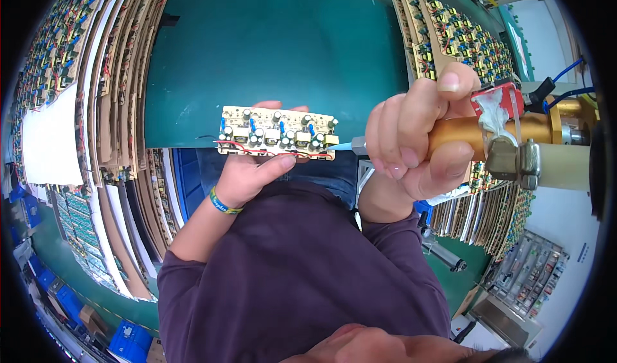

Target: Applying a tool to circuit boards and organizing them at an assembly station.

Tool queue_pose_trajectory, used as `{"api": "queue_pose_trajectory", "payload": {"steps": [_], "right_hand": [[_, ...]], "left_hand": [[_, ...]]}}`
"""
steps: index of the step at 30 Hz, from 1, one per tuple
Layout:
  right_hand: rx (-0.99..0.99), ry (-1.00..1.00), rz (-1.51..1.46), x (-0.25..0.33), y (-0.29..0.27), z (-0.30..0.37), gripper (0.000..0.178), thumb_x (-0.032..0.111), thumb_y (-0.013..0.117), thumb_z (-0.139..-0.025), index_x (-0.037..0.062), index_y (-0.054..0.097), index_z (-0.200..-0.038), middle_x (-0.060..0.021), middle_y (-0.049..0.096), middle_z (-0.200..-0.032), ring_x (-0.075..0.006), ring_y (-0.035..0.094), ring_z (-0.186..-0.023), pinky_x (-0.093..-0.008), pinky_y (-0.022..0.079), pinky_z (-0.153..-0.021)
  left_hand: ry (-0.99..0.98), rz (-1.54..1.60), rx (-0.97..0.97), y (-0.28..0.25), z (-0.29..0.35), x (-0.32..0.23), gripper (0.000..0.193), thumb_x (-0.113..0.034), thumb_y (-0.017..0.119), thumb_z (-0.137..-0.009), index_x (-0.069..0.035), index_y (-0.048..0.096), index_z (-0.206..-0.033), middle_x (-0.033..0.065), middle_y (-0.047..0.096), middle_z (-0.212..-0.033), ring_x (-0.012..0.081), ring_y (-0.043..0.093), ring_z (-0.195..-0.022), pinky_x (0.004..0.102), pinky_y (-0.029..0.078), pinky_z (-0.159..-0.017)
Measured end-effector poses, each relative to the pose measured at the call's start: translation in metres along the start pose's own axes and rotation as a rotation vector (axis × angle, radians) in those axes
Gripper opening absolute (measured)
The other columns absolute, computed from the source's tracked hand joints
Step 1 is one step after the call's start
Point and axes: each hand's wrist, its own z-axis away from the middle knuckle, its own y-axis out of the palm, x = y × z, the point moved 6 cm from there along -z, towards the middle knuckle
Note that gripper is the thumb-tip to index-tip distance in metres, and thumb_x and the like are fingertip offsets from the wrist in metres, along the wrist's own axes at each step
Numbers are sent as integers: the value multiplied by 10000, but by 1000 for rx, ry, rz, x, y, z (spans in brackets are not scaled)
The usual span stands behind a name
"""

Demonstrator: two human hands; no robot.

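Note:
My left hand [247, 177] grips a circuit board panel [260, 130] from below, its thumb on the near edge and fingertips showing behind the far edge. The pale board carries capacitors, yellow transformers, blue parts and red wires along its near side. In my closed right hand [411, 128] is a dispensing gun [450, 135] with a gold barrel and a red part on top. Its pale blue nozzle [342, 147] points left, with the tip at the board's near right corner. Whether the tip touches the board, I cannot tell.
Tall stacks of boards with cardboard between them stand at the left [122, 74] and right [472, 38] of the green bench [276, 42]. Another board stack [482, 215] is at the lower right. Blue cables [569, 74] run by the gun. Blue bins [130, 340] lie at the lower left.

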Motion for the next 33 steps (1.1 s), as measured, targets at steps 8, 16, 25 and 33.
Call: {"api": "queue_pose_trajectory", "payload": {"steps": [8,16,25,33], "right_hand": [[15,1,13,0,0,-1,512,356,563,-902,48,324,-1235,-1,434,-638,-80,409,-436,-209,391,-384],[36,-1,-24,0,1,-2,571,351,564,-902,31,288,-1286,-6,440,-642,-83,418,-439,-215,401,-388],[-9,-8,-16,2,-6,-6,607,328,577,-899,7,273,-1314,-26,452,-653,-97,436,-447,-230,411,-394],[-36,-11,25,-2,-8,-4,535,315,585,-896,18,332,-1262,-11,438,-622,-90,419,-430,-222,390,-376]], "left_hand": [[25,-24,0,-1,-1,-1,656,47,617,-785,-70,256,-1320,205,420,-1342,271,499,-1171,385,486,-926],[36,-49,18,-1,0,-1,668,45,614,-784,-68,245,-1329,196,417,-1351,260,493,-1180,367,458,-955],[105,-149,142,2,2,1,680,88,580,-799,-79,204,-1340,186,358,-1400,249,419,-1255,370,367,-1028],[163,-184,165,6,2,-5,672,91,587,-787,-80,223,-1325,208,363,-1388,271,427,-1251,376,372,-1021]]}}
